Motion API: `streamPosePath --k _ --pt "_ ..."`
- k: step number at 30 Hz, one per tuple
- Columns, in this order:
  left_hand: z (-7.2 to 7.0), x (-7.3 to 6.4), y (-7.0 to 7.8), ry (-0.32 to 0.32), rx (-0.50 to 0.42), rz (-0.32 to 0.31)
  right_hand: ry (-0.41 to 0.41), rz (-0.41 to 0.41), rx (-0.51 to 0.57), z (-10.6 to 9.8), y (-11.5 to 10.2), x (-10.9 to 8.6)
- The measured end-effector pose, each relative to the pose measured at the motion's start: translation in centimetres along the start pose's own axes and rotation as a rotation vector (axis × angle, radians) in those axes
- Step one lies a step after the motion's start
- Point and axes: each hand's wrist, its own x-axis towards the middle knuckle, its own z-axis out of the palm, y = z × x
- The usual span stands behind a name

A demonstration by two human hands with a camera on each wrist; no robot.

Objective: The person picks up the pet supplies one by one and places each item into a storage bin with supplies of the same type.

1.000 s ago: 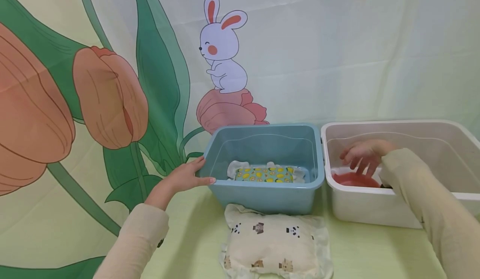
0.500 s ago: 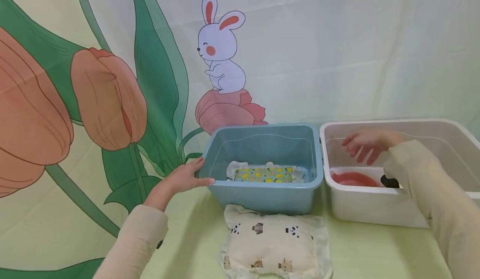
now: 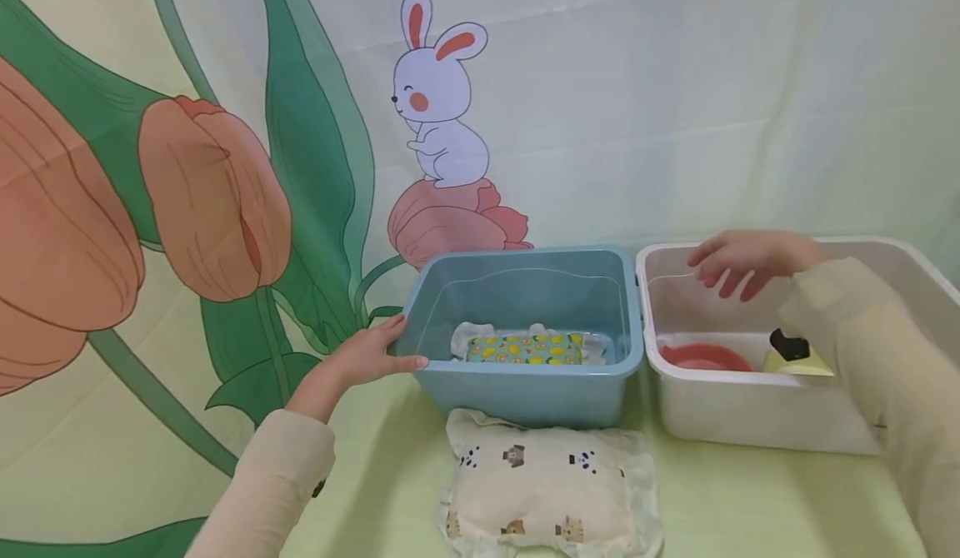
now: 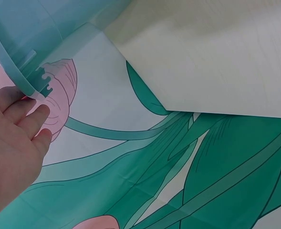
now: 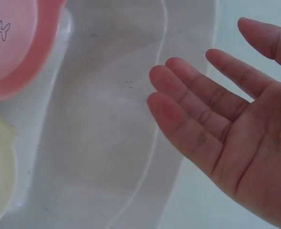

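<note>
My left hand point(image 3: 365, 353) rests against the left front corner of a blue plastic bin point(image 3: 525, 381), its thumb along the front rim and its relaxed fingers at the side rim. Inside that bin lies a small lemon-print pillow point(image 3: 525, 348) with white ruffles. Over the white bin point(image 3: 750, 412) my right hand point(image 3: 753, 258) hangs with fingers spread and nothing in them. Below it a pink bowl point(image 3: 705, 357), with a fishbone drawing inside, stands in the white bin. Beside the bowl is a pale yellow rounded thing point(image 5: 4, 167) with a black part point(image 3: 789, 345), partly hidden by the bin wall and right sleeve.
A cream ruffled pillow point(image 3: 543, 483) with animal prints lies on the pale green surface point(image 3: 750, 500), in front of the blue bin. The two bins stand side by side. Behind them hangs a backdrop point(image 3: 600, 141) printed with tulips and a rabbit.
My right hand has risen from low over the pink bowl to about the white bin's back rim. The yellow thing and its black part have come into sight. The left hand stays put.
</note>
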Motion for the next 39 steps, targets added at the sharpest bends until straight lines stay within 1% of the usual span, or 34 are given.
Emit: streamPosePath --k 6,13,21,24,29,34,39 --pt "0.0 0.0 0.1 -0.002 -0.001 -0.005 0.024 0.006 -0.021 -0.4 -0.9 -1.2" --pt "0.0 0.2 -0.1 0.004 0.006 -0.008 0.039 -0.001 -0.065 -0.7 -1.5 -2.0" --pt "0.0 0.2 0.0 0.001 0.011 -0.006 0.052 0.002 -0.069 -0.6 -1.9 -3.1" --pt "0.0 0.1 0.1 0.003 0.012 -0.003 0.068 0.005 -0.074 -0.4 -2.0 -3.3" --pt "0.1 0.1 0.1 0.003 0.013 -0.004 0.109 -0.025 -0.084 0.0 -2.0 -3.5" --pt "0.1 0.2 0.0 0.001 0.007 -0.003 0.144 -0.078 -0.086 0.3 -1.4 -3.1" --pt "0.1 0.2 0.0 -0.002 -0.005 -0.006 0.202 -0.143 -0.079 0.7 -1.5 -3.1"
